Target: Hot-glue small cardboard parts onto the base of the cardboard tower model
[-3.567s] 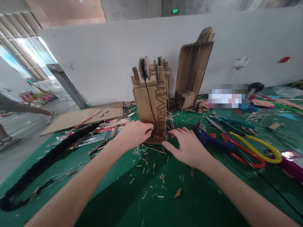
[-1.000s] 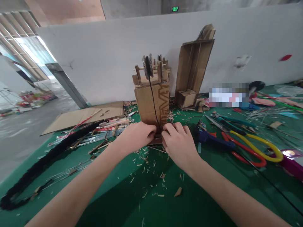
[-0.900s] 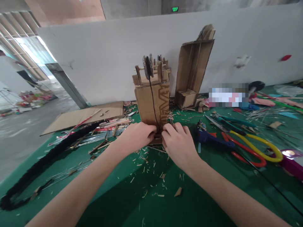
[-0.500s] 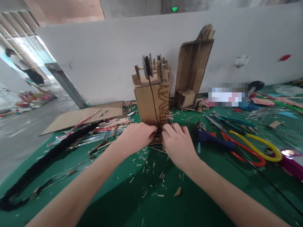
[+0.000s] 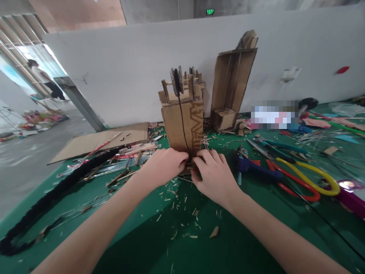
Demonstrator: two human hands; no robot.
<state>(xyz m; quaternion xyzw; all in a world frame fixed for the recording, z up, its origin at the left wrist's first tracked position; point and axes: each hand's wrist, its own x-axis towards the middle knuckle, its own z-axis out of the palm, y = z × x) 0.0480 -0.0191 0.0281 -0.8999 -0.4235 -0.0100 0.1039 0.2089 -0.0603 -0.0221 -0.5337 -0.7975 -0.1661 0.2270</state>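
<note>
A tall cardboard box (image 5: 178, 123) stands upright on the green table, with a wheel (image 5: 176, 80) on a thin stick axle at its top. From the wheel a black string (image 5: 183, 123) runs down the front face to my fingers. My left hand (image 5: 167, 163) is closed in a pinch around the string's lower end at the box's foot. Opposite it, my right hand (image 5: 215, 175) pinches at the same spot, thumb below and fingertips above. Small brown cardboard edges show between the hands; the exact grip is partly hidden by my fingers.
To the right lie a blue glue gun (image 5: 258, 168), red-and-yellow-handled scissors (image 5: 309, 177) and a purple tool (image 5: 352, 199). A tall open cardboard piece (image 5: 234, 83) leans against the white wall. At left are a black fuzzy strip (image 5: 61, 190) and a flat cardboard sheet (image 5: 94, 142).
My right hand's fingers have shifted and spread a little, the thumb now lower. The string has moved slightly left. My left hand stays nearly still. A person in the background has moved right.
</note>
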